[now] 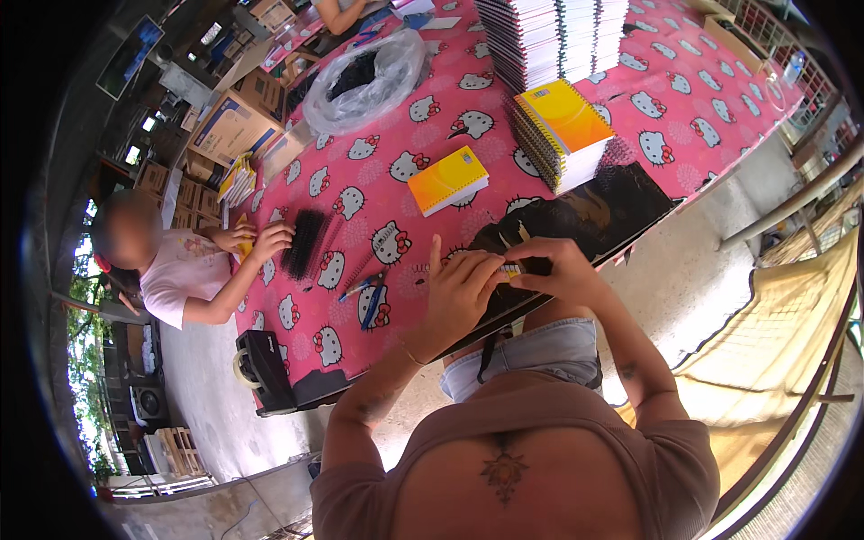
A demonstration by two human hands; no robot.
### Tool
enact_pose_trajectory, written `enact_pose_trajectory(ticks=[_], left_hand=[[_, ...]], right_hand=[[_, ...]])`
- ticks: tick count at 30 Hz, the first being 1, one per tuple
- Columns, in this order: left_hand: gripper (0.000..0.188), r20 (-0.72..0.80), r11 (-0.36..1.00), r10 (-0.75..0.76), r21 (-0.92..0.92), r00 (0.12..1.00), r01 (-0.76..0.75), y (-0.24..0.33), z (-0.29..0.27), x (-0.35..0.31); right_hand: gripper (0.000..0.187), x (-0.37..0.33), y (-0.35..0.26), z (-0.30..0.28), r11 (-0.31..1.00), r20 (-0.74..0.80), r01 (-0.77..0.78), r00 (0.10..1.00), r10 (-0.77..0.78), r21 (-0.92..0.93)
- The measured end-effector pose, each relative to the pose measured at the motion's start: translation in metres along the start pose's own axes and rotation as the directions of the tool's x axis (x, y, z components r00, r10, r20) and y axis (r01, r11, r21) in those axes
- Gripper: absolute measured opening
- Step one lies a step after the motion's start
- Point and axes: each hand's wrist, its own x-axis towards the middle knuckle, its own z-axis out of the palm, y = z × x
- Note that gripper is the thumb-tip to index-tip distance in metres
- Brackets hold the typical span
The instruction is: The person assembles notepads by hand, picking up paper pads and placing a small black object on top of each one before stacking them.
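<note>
My left hand [461,290] and my right hand [562,270] meet at the near table edge, fingers closed on a small spiral notebook [511,269]. Only a narrow strip of it, yellow and white, shows between them; the rest is hidden by the hands. One left finger points away from the grip. Left of that hand, a thin wire coil [420,268] lies against the pink cloth. Farther left are blue-handled pliers [367,293]. Beyond my hands lies a single yellow notebook [447,181], with a stack of yellow spiral notebooks [564,126] to its right.
A pink patterned tablecloth [387,328] covers the table. At its left edge stand a black tape dispenser [264,369] and a bundle of black coils [306,245], near a co-worker's hand [273,239]. Tall notebook stacks [553,40] and a plastic bag [387,76] stand farther back.
</note>
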Motion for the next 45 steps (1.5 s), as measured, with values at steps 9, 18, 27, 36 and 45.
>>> enact_pose_trajectory(ticks=[9, 18, 27, 36, 45], left_hand=[[0.016, 0.090, 0.999, 0.000, -0.045, 0.996, 0.004, 0.002, -0.007, 0.008], [0.022, -0.153, 0.994, 0.003, -0.111, 0.988, -0.020, 0.010, -0.058, 0.086], [0.025, -0.258, 0.860, 0.338, -0.306, 0.905, -0.408, -0.046, 0.045, 0.209], [0.027, -0.282, 0.900, 0.305, -0.228, 0.910, -0.372, -0.039, 0.038, 0.193], [0.026, -0.039, 0.984, 0.095, 0.158, 0.995, -0.087, -0.135, 0.025, 0.059]], right_hand=[[0.012, 0.014, 0.002, -0.007, 0.973, 0.031, 0.227, 0.974, -0.226, -0.047], [0.037, 0.019, -0.062, -0.027, 0.905, -0.615, 0.135, 0.692, -0.377, -0.403], [0.055, 0.052, 0.043, -0.154, 1.000, -0.485, -0.014, 0.874, 0.021, 0.018], [0.064, 0.039, 0.037, -0.150, 0.998, -0.504, -0.022, 0.863, -0.007, -0.051], [0.027, 0.011, -0.038, -0.085, 0.941, -0.612, 0.247, 0.714, -0.339, -0.233]])
